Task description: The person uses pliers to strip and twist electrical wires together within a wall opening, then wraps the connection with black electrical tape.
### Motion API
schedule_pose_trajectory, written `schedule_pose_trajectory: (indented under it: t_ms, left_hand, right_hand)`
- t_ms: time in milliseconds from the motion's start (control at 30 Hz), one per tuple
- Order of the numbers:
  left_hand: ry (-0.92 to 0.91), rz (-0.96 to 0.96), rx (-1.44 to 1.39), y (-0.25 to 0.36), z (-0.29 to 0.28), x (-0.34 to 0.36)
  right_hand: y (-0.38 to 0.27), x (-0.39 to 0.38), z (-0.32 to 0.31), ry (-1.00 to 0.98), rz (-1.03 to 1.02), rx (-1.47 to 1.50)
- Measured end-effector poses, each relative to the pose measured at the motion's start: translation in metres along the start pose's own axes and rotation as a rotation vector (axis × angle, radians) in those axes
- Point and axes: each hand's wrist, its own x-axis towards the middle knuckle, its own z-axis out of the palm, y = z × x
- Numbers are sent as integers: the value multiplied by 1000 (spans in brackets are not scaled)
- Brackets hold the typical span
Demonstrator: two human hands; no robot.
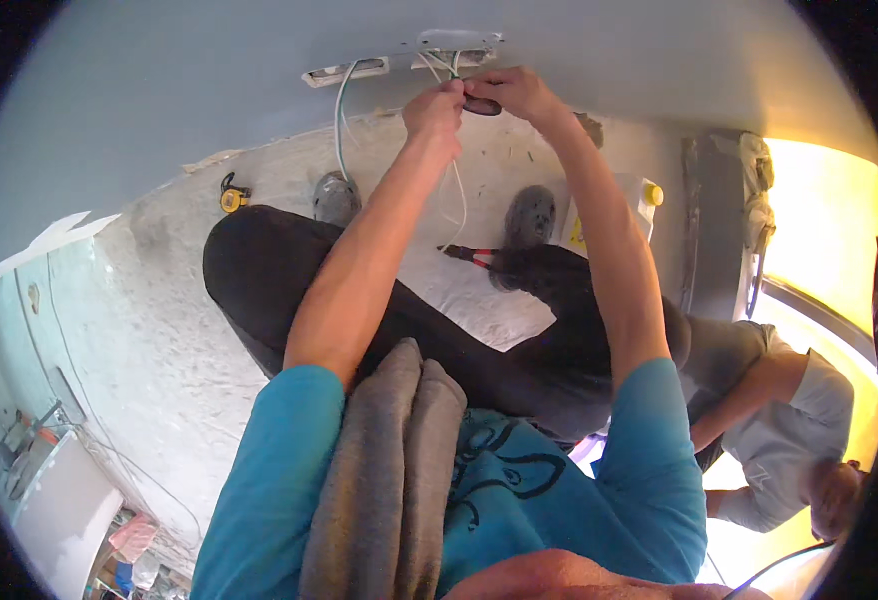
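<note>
Both my arms reach out to a low wall opening (pixel 471 57) from which several thin white and greenish wires (pixel 441 62) come out. My left hand (pixel 435 116) is closed, its fingertips pinching the wires just below the opening. My right hand (pixel 519 94) is closed beside it, fingertips almost touching the left ones. Under its fingers shows a dark round roll of tape (pixel 482 106), seemingly black electrical tape. My fingers hide where the tape meets the wires. One loose white wire (pixel 461 195) hangs below my hands to the floor.
A second wall opening (pixel 347 71) with a hanging wire (pixel 340 125) lies left. On the floor are a yellow tape measure (pixel 233 197), red-handled pliers (pixel 469 255) and a white jug (pixel 649 205) with a yellow cap. A person in a grey shirt (pixel 784 450) is at right.
</note>
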Motion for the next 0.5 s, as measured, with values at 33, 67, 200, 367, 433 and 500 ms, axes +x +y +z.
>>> schedule_pose_trajectory:
  t_ms: [33,67,200,367,433,500]
  left_hand:
    - [-36,-9,-80,-2,-3,4]
    - [-32,-8,-76,-1,-3,2]
    - [-22,-141,-266,-2,3,-10]
    - [-14,-176,-357,-4,-2,-6]
    - [-70,-186,-379,-6,-5,-2]
    - [-67,-206,-394,-5,5,-9]
  right_hand:
    - [7,5,-1,-44,-7,83]
    - [7,5,-1,-46,-9,88]
    - [15,7,-5,-134,42,116]
    - [26,25,-2,-232,14,177]
    - [29,30,-2,-254,-30,135]
    - [33,30,-7,-257,-1,143]
